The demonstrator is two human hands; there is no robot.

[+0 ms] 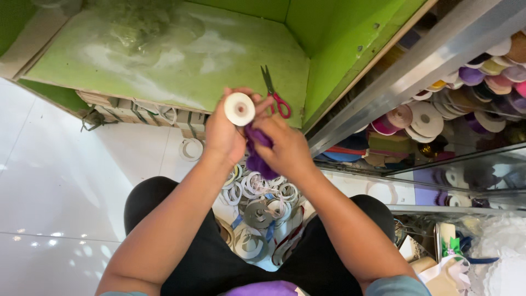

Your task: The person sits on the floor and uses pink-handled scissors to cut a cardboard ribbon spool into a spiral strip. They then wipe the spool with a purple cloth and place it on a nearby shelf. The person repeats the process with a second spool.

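Clenching a white spool (239,108), left hand (223,134); right hand (286,149) apparently grips half-hidden purple ribbon (256,158).

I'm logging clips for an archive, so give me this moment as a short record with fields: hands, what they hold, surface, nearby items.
left hand: holds a white ribbon spool, flat face toward the camera
right hand: grips purple ribbon bunched between both hands
surface: green shelf, worn and whitish in patches
on shelf: red-handled scissors, untouched
floor below: pile of empty spool rings between the person's knees
right side: glass case of ribbon rolls in many colours
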